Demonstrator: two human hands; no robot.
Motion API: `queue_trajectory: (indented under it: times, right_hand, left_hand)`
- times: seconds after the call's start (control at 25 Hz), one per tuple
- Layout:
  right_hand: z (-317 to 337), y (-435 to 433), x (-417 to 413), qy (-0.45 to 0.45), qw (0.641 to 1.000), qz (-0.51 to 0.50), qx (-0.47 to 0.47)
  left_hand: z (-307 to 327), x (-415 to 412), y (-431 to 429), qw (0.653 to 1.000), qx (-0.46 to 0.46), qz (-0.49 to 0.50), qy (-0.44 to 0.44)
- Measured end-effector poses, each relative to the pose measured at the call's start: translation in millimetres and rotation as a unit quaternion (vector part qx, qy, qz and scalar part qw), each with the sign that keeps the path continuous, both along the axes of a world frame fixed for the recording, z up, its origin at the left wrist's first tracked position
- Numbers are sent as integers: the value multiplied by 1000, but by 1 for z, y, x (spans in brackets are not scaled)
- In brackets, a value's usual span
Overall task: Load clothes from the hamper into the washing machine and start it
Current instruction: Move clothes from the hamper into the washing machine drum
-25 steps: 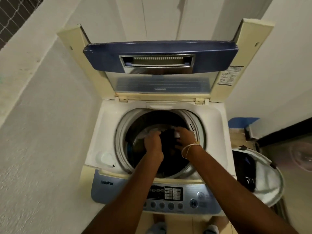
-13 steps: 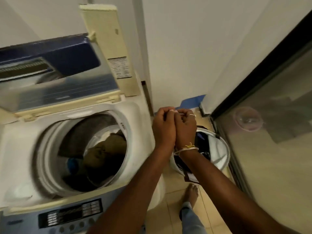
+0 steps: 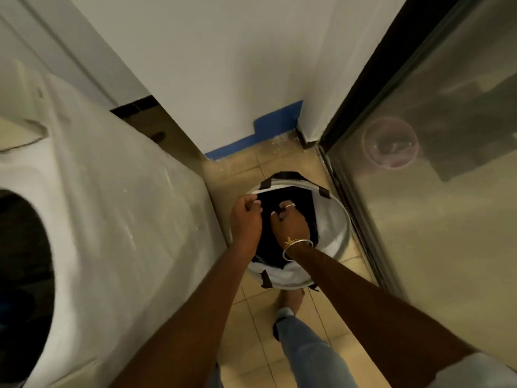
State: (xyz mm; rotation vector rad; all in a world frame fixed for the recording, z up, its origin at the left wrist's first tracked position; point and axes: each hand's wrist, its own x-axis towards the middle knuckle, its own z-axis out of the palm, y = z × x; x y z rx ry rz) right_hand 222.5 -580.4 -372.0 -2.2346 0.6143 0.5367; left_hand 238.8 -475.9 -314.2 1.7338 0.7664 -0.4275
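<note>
— Judging from the hamper [image 3: 335,236], how far along is the load?

— Partway at best, I'd say. Dark clothes [image 3: 296,197] lie in it and fill most of its mouth. That leaves at least one more trip to the washing machine [image 3: 126,219], then starting it.

— What are the hands doing?

— Both are down over the hamper. The right hand [image 3: 292,224], with a bangle [image 3: 296,245] at the wrist, has its fingers curled into the dark cloth and grips a bunch of it. The left hand [image 3: 246,219] sits just beside it, fingers curled at the cloth's edge near the rim. Whether it holds any fabric I cannot tell.

— Anything in the drum?

— The drum opening [image 3: 25,275] shows at the left edge, uncovered but too dark to read. The controls are out of view, so nothing says the machine is running.

— And the room?

— It's a narrow corner. The hamper stands on a beige tiled floor [image 3: 257,317], just beside the machine's white side and near a glass door [image 3: 447,219] on the right. A pale wall [image 3: 223,65] closes the back, with blue tape [image 3: 268,130] along its foot. One bare foot [image 3: 291,296] is planted just short of the hamper.
</note>
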Motion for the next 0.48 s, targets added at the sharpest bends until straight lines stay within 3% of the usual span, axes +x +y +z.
queue_trajectory:
  times: [0.12,0.28,0.36,0.48]
  right_hand:
    - [-72,0,-3,111,982,144,-46]
    - [-147,20,1,206,952,220,-59]
    - [-160,24,4,190,951,231,-81]
    - [-149,11,12,84,969,218,-80]
  left_hand:
    - [-51,4,5,1000,2,26,7]
    - [-104,5,12,999,26,16,24]
    - [-116,3,14,999,33,10,21]
    - [-120,-2,21,998,54,-25,16]
